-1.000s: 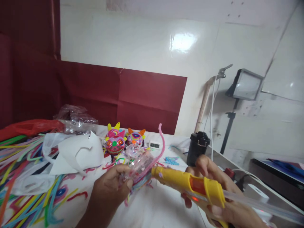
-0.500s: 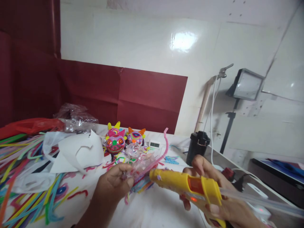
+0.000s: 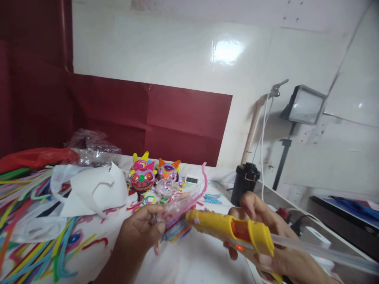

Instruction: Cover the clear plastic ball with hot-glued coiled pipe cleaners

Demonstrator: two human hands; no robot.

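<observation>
"Right hand (image 3: pixel 280 224) holds what?"
"Yellow plastic glue gun (image 3: pixel 223 228), long axis left-right, nozzle (image 3: pixel 189 216) leftward."
"Toward?"
"Crumpled clear plastic (image 3: pixel 175 208) with fuzzy pink stem (image 3: pixel 205 185), pinched in left hand (image 3: pixel 141 228), just beside the nozzle."

Yellow glue gun (image 3: pixel 223 226) tilted, just beside clear plastic piece (image 3: pixel 175 209).

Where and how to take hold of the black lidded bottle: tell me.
Probably best around the straight-sided body of the black bottle, below its lid, coming from the left. It stands upright and that side looks open, while in this view the right hand, holding the yellow glue gun, overlaps its lower right.
</observation>
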